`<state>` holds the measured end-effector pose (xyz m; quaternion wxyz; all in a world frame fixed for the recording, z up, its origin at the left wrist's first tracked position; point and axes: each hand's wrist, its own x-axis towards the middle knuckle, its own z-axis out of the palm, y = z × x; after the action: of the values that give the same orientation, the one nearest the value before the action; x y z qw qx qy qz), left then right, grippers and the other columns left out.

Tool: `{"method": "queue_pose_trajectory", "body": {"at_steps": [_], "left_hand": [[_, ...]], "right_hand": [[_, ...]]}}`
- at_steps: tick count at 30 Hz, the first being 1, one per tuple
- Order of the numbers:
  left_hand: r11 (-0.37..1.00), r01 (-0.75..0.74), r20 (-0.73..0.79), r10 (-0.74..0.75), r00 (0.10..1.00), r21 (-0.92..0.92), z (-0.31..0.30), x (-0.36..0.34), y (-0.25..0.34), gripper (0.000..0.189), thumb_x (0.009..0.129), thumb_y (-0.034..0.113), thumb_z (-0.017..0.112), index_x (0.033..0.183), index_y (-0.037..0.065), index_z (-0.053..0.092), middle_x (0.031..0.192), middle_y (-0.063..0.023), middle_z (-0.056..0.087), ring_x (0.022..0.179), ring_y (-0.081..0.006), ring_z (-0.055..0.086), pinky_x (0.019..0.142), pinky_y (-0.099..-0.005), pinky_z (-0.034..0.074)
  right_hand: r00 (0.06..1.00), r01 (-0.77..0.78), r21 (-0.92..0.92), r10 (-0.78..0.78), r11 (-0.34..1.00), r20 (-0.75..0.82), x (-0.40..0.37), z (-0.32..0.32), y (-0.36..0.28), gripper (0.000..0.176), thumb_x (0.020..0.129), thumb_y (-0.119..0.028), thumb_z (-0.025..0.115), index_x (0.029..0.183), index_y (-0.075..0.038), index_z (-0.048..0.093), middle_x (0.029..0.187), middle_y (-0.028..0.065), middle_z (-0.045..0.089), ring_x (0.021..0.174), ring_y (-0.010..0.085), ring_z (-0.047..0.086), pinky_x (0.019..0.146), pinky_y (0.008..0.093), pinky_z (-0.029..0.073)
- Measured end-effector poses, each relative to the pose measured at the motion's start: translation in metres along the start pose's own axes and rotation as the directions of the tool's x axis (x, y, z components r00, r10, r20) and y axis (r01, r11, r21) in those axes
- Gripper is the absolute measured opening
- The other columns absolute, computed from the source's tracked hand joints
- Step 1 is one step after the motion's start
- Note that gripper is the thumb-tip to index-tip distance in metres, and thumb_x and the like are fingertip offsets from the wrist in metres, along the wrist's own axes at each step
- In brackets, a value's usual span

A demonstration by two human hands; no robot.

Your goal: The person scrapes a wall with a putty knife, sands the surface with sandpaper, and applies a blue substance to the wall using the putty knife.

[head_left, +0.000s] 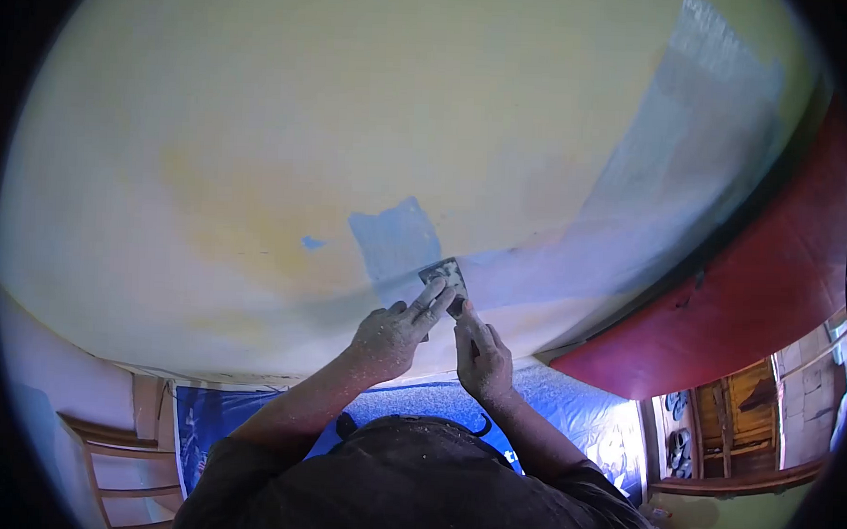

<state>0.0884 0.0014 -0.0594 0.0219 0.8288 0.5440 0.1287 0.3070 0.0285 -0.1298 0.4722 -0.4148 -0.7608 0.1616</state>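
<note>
dark cloth shirt [416, 488] | left hand [390, 340], dusty, fingers grasping flat rectangular block [453, 270], dark-edged, pale-smeared | right hand [485, 362] half curled, fingertip at block's lower corner, grip cannot be told | block against smooth cream wall [355, 94], beside ragged blue patch [396, 236] | smooth red panel [720, 321] right | creased glossy blue tarpaulin [213, 420] beyond

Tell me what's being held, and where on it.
A dark flat pad: left grip across its face, right grip at its lower right edge.
</note>
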Motion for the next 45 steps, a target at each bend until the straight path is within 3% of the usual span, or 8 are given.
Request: {"method": "queue_pose_trajectory", "body": {"at_steps": [10, 15, 22, 27, 31, 35, 42, 45], "left_hand": [[0.999, 0.026, -0.132, -0.028, 0.991, -0.019, -0.004, 0.004, 0.010, 0.097, 0.089, 0.007, 0.076, 0.176, 0.010, 0.033, 0.179, -0.0189, 0.039, 0.106, -0.0364, 0.076, 0.085, -0.0469, 0.066], [0.999, -0.031, 0.037, 0.030, 0.999, 0.022, 0.006, -0.002, 0.000, 0.099, 0.089, 0.009, 0.077, 0.177, 0.009, 0.031, 0.181, -0.0173, 0.037, 0.100, -0.0320, 0.074, 0.079, -0.0443, 0.064], [1.000, 0.014, -0.172, -0.011, 0.985, 0.020, -0.018, 0.006, 0.003, 0.101, 0.088, 0.010, 0.078, 0.177, 0.010, 0.031, 0.180, -0.0159, 0.038, 0.099, -0.0331, 0.073, 0.078, -0.0449, 0.064], [0.999, 0.040, 0.097, -0.040, 0.994, 0.001, -0.004, -0.003, 0.008, 0.099, 0.090, 0.007, 0.076, 0.177, 0.010, 0.029, 0.181, -0.0180, 0.036, 0.111, -0.0374, 0.075, 0.087, -0.0461, 0.066], [1.000, 0.019, -0.195, -0.019, 0.981, -0.003, -0.010, 0.004, 0.007, 0.099, 0.091, 0.010, 0.076, 0.177, 0.010, 0.030, 0.181, -0.0181, 0.035, 0.099, -0.0338, 0.075, 0.080, -0.0466, 0.066], [0.997, 0.028, 0.057, -0.032, 0.998, 0.069, -0.010, 0.003, 0.011, 0.102, 0.089, 0.007, 0.076, 0.178, 0.006, 0.025, 0.180, -0.0278, 0.032, 0.105, -0.0396, 0.075, 0.085, -0.0491, 0.065], [0.990, 0.137, -0.153, -0.131, 0.979, 0.028, -0.005, 0.004, 0.026, 0.101, 0.091, 0.008, 0.076, 0.178, 0.007, 0.025, 0.182, -0.0216, 0.032, 0.102, -0.0372, 0.077, 0.084, -0.0476, 0.066], [0.983, 0.172, -0.055, -0.169, 0.984, 0.061, -0.011, 0.000, 0.032, 0.100, 0.090, 0.007, 0.075, 0.177, 0.004, 0.025, 0.181, -0.0251, 0.032, 0.110, -0.0371, 0.076, 0.087, -0.0474, 0.066]], "right_hand": [[0.998, -0.054, -0.017, 0.054, 0.998, 0.030, 0.009, -0.004, -0.016, 0.057, 0.105, -0.013, 0.076, 0.160, -0.014, 0.062, 0.090, 0.0183, 0.074, 0.071, 0.0395, 0.075, 0.061, 0.0502, 0.060], [0.994, -0.100, -0.013, 0.101, 0.995, 0.047, -0.005, 0.004, -0.001, 0.058, 0.105, -0.017, 0.076, 0.161, -0.019, 0.061, 0.088, 0.0154, 0.073, 0.069, 0.0389, 0.074, 0.059, 0.0512, 0.060], [0.997, -0.062, 0.042, 0.060, 0.997, 0.049, 0.028, -0.004, -0.029, 0.056, 0.105, -0.009, 0.074, 0.160, -0.012, 0.061, 0.090, 0.0212, 0.074, 0.076, 0.0416, 0.075, 0.065, 0.0524, 0.059], [0.990, -0.091, -0.036, 0.094, 0.995, 0.104, 0.007, -0.007, -0.009, 0.056, 0.106, -0.010, 0.074, 0.160, -0.015, 0.062, 0.088, 0.0206, 0.073, 0.076, 0.0424, 0.074, 0.065, 0.0527, 0.059], [0.991, -0.105, -0.013, 0.106, 0.994, 0.076, 0.031, -0.011, -0.034, 0.054, 0.106, -0.014, 0.074, 0.159, -0.015, 0.063, 0.088, 0.0195, 0.073, 0.074, 0.0419, 0.074, 0.064, 0.0526, 0.059], [0.982, -0.125, -0.105, 0.139, 0.987, 0.129, 0.008, -0.011, -0.010, 0.055, 0.106, -0.017, 0.076, 0.160, -0.018, 0.063, 0.089, 0.0189, 0.073, 0.073, 0.0428, 0.074, 0.063, 0.0538, 0.059], [0.993, -0.049, -0.010, 0.050, 0.999, 0.109, 0.024, -0.015, -0.015, 0.061, 0.108, -0.023, 0.073, 0.166, -0.026, 0.056, 0.088, 0.0143, 0.072, 0.065, 0.0390, 0.073, 0.057, 0.0535, 0.059], [0.981, -0.093, 0.012, 0.090, 0.996, 0.171, 0.020, -0.022, -0.011, 0.056, 0.106, -0.016, 0.075, 0.161, -0.020, 0.062, 0.092, 0.0191, 0.074, 0.075, 0.0416, 0.075, 0.065, 0.0533, 0.059]]}}
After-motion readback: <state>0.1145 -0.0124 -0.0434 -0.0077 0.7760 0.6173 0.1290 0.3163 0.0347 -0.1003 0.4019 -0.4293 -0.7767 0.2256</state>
